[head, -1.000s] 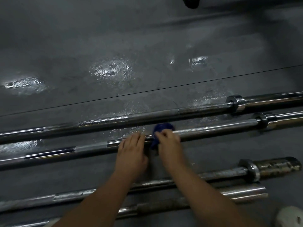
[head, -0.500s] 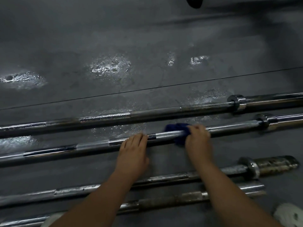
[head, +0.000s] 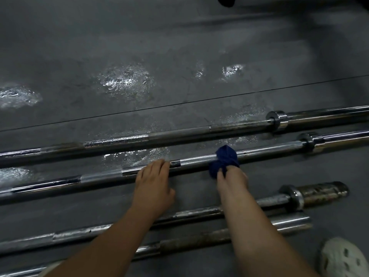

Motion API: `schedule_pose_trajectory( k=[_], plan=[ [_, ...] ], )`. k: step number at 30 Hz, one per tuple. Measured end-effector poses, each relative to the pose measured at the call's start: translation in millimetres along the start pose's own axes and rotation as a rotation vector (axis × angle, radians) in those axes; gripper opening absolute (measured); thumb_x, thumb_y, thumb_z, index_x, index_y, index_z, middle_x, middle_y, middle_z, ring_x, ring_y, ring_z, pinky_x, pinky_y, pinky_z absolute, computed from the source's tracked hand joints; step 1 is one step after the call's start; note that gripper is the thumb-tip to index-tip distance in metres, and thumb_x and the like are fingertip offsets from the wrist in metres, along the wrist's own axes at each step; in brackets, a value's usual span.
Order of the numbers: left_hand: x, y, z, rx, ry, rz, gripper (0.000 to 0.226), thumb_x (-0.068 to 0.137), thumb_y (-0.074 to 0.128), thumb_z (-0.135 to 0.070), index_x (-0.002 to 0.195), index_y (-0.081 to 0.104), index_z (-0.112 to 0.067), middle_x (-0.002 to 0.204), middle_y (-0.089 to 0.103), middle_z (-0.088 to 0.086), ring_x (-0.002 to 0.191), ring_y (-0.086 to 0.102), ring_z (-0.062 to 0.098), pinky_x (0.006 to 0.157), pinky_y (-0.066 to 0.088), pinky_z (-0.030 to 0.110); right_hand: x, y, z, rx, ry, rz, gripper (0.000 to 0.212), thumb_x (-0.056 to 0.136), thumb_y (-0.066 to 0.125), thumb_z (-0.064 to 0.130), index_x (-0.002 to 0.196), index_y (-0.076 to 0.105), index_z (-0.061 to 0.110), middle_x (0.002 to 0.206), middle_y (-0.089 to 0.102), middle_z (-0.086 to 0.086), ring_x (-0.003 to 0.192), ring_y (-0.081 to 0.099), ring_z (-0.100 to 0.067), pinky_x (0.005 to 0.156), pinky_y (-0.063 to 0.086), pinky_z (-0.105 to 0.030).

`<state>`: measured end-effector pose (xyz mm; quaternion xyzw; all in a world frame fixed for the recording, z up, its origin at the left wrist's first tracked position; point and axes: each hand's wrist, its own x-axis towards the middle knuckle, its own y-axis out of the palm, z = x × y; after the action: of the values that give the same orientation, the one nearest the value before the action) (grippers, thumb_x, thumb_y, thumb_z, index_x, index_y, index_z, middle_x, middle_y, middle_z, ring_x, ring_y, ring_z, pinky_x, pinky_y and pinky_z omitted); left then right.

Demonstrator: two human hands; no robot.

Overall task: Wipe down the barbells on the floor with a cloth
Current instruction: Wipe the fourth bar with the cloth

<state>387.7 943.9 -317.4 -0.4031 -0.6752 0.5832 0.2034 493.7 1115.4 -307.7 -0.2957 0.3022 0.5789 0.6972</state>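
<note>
Currently, the second barbell (head: 199, 162) from the far side of the floor (head: 139, 47) is being wiped. A blue cloth (head: 224, 159) is wrapped over its knurled shaft and is pinched there by the right hand (head: 232, 179), so that the whole circumference is contacted. The left hand (head: 152, 183) is laid on the shaft with fingers extended, gripping nothing, probably to prevent rolling. Three other barbells lie alongside.
</note>
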Motion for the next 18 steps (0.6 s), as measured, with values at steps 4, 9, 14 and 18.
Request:
schedule_pose_trajectory(
  k=[4,9,14,18],
  plan=[
    [1,-1,-3,-0.017,-0.017,-0.014,0.079,0.057,0.059,-0.039,0.132,0.056,-0.016,0.135,0.056,0.005,0.123,0.052,0.028,0.103,0.041,0.045,-31,31,-45,0.009,0.121,0.162,0.037,0.087,0.039,-0.018,0.109,0.049,0.010,0.093,0.053,-0.015,0.068,0.052,-0.018,0.051,0.049,-0.026],
    [2,-6,1,-0.031,0.016,0.054,0.080,0.069,0.062,-0.039,0.144,0.044,-0.021,0.149,0.043,0.001,0.136,0.039,0.023,0.112,0.030,0.042,6,1,-9,-0.052,-0.005,0.159,0.031,0.091,0.040,-0.009,0.088,0.053,0.019,0.096,0.052,-0.012,0.067,0.047,-0.014,0.043,0.034,-0.015],
    [1,-4,-2,-0.058,-0.022,0.037,0.082,0.064,0.055,-0.042,0.142,0.049,-0.018,0.147,0.047,0.003,0.136,0.041,0.024,0.111,0.031,0.044,62,-27,45,-0.541,-0.561,-0.126,0.022,0.077,0.056,0.021,0.098,0.063,0.023,0.093,0.064,-0.012,0.072,0.057,-0.020,0.067,0.049,-0.035],
    [-1,-4,-3,-0.037,-0.022,0.012,0.081,0.063,0.054,-0.044,0.140,0.051,-0.019,0.146,0.048,0.001,0.136,0.042,0.020,0.114,0.026,0.047,29,-22,20,-1.077,-0.856,-0.063,0.027,0.090,0.060,0.015,0.115,0.069,0.014,0.126,0.053,-0.014,0.110,0.048,-0.036,0.096,0.039,-0.036]
  ],
)
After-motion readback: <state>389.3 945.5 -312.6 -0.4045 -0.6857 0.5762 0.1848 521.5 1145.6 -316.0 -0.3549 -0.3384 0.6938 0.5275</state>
